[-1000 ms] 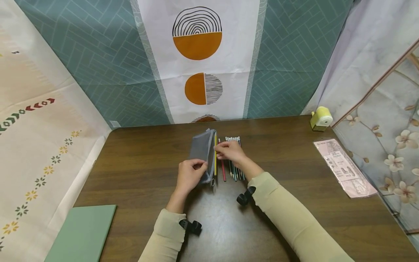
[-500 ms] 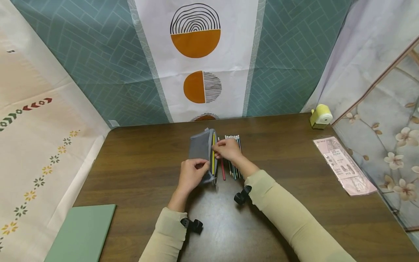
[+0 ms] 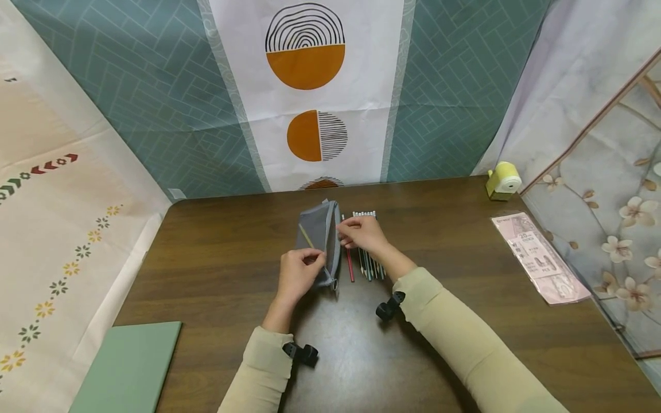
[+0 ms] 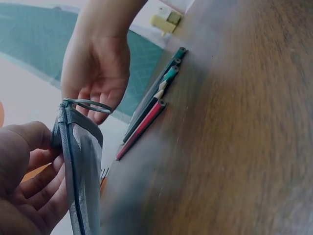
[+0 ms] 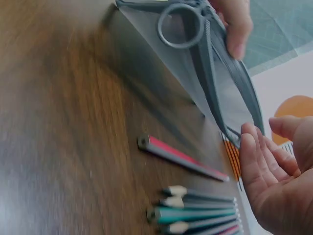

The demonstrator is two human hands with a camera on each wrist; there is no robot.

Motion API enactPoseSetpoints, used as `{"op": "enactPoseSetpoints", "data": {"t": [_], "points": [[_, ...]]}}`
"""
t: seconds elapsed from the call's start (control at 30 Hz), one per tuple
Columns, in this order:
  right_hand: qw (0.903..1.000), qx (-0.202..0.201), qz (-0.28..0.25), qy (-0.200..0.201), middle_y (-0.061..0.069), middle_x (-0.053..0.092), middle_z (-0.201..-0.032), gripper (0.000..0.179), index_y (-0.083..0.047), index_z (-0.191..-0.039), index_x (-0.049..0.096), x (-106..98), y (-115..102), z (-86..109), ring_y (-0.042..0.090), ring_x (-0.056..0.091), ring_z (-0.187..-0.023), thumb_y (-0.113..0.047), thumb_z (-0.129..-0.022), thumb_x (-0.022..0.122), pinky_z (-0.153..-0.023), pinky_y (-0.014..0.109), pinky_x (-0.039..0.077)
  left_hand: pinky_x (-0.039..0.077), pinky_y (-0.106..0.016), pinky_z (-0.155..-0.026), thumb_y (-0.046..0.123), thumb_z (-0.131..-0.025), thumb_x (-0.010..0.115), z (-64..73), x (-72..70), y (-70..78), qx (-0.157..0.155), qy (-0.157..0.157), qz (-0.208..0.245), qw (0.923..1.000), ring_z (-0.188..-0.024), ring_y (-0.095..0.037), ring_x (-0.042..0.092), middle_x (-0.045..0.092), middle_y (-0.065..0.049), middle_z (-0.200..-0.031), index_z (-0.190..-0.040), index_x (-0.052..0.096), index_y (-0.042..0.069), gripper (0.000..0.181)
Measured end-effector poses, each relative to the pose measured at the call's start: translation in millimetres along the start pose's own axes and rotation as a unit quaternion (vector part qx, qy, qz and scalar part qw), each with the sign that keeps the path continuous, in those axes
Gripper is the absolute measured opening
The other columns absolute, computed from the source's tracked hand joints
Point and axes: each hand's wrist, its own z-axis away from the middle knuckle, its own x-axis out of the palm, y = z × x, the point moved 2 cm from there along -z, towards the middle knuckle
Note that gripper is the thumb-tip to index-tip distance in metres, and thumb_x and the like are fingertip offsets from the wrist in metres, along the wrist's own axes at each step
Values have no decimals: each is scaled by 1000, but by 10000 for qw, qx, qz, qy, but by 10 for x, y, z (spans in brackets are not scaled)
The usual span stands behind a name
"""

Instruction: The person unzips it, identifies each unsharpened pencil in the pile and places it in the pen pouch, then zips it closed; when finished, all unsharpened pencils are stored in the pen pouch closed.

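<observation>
A grey see-through zip pencil case [image 3: 312, 221] lies on the table with its mouth parted. My left hand [image 3: 298, 274] pinches one edge of the opening near the ring-pull end, thumb against fingers [image 4: 41, 191]. A yellow pencil [image 3: 306, 236] shows dimly through the case's side, slanting inside it. At the far part of the mouth is my right hand [image 3: 363, 234], fingertips right at the zip edge and thumb apart from them in the right wrist view. Just right of the case lies a red pencil [image 5: 183, 159], its flat end toward me.
Beside the red pencil lies a row of several dark and green pencils [image 3: 370, 267], partly under my right forearm. A yellow-green pencil sharpener [image 3: 503, 181] stands at the back right, with a pink packet [image 3: 539, 257] before it. A green board [image 3: 126, 367] lies front left.
The yellow pencil has passed from my right hand's fingers into the pencil case and now slants to the left inside it. My left hand keeps its grip on the edge.
</observation>
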Motion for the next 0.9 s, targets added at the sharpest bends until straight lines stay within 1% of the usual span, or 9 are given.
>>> {"op": "enactPoseSetpoints", "data": {"t": [0.2,0.37,0.5,0.57,0.67,0.77,0.83,0.9], "points": [[9997,-37,-224,80,27,72,-101,33,12,-119,66,-209,38,63,11,69,-67,-14,-100,66,-66,26,60,53,-24,-58,8,-85,77,2,-28,-17,-107,168,-39,9998,-60,-12,65,73,-6,-72,-84,80,2,7],[9990,-17,-387,206,29,70,-105,35,14,-122,63,-374,142,106,11,70,-69,-12,-100,65,-67,25,60,53,-26,-56,9,-84,76,-2,-61,-10,-234,398,-68,9989,-58,-11,64,72,-4,-68,-83,81,4,6],[9984,-5,-458,322,26,71,-103,33,14,-122,63,-485,227,124,11,71,-71,-11,-100,65,-68,25,60,53,-27,-56,9,-84,76,-5,-77,-3,-342,525,-56,9980,-57,-12,65,72,-4,-67,-83,81,5,7],[9982,-27,-481,343,24,72,-101,33,14,-122,63,-539,255,134,11,71,-72,-10,-100,64,-69,25,60,54,-26,-56,9,-84,76,-2,-76,-7,-416,538,20,9977,-57,-13,66,72,-5,-67,-84,81,4,7],[9979,-49,-514,400,18,73,-95,33,15,-122,62,-623,290,142,12,71,-72,-9,-100,64,-69,26,60,53,-23,-56,9,-84,76,7,-73,-28,-565,540,164,9968,-57,-11,65,72,-6,-68,-84,81,4,8],[9971,-21,-543,540,13,72,-90,30,15,-120,63,-714,320,152,11,70,-71,-8,-100,63,-69,25,60,52,-21,-55,10,-84,77,13,-77,-35,-801,518,314,9949,-55,-7,63,73,-6,-68,-84,81,3,8],[9969,6,-513,597,12,72,-90,30,15,-120,63,-761,340,160,10,70,-71,-8,-100,63,-68,24,60,51,-20,-54,11,-85,76,13,-81,-41,-952,518,364,9934,-53,-4,61,72,-7,-68,-85,81,3,9],[9972,51,-445,592,13,72,-92,30,14,-120,63,-790,365,169,10,71,-72,-8,-100,63,-69,24,60,52,-19,-53,9,-86,76,15,-86,-43,-1126,481,592,9907,-51,-4,61,72,-9,-69,-86,80,1,9]]}}
